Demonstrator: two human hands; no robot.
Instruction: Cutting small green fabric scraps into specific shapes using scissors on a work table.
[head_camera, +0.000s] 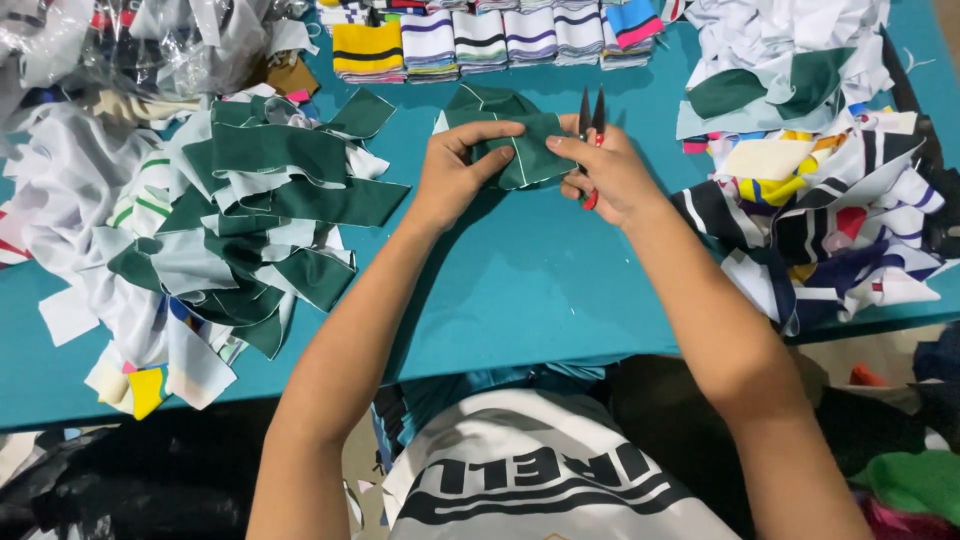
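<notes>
My left hand (455, 170) and my right hand (610, 175) both pinch a folded dark green fabric piece (515, 140) with a thin white stitch line, held over the teal table (520, 290). The right hand also grips small thread snips (592, 120) with a red handle, their two dark blades pointing away from me above the fingers. The snips' blades stand slightly apart beside the fabric's right edge.
A heap of green and white fabric pieces (250, 220) lies at the left. Mixed striped and coloured pieces (830, 210) pile up at the right. Stacks of striped collars (480, 40) line the far edge. Clear plastic bags (170, 40) sit at the far left.
</notes>
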